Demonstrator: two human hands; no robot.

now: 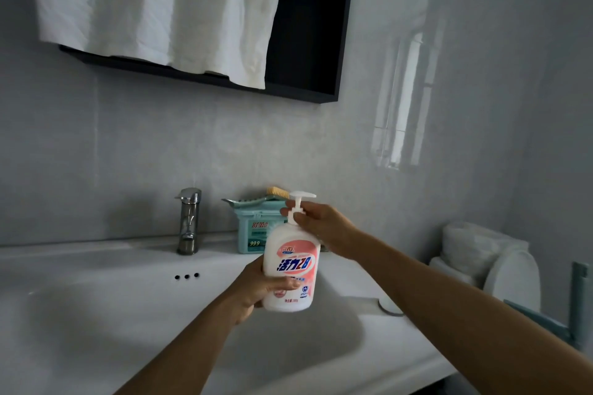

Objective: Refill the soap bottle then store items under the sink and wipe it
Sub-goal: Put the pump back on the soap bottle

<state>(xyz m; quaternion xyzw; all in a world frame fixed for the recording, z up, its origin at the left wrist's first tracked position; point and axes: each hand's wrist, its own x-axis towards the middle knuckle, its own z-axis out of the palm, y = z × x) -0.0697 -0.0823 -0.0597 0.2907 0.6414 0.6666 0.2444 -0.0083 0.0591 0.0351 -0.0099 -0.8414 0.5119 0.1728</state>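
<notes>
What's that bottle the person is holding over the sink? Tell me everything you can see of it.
The soap bottle is white plastic, it seems, with a pink and blue label in Chinese characters and a white pump standing raised on top. It is held about upright above the sink. The left hand grips its lower body; the right hand pinches the pump's neck.

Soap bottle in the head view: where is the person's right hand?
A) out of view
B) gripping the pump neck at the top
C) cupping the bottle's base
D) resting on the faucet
B: the right hand has its fingers curled round the pump neck at the top of the soap bottle, while the left hand holds the bottle's lower body.
</notes>
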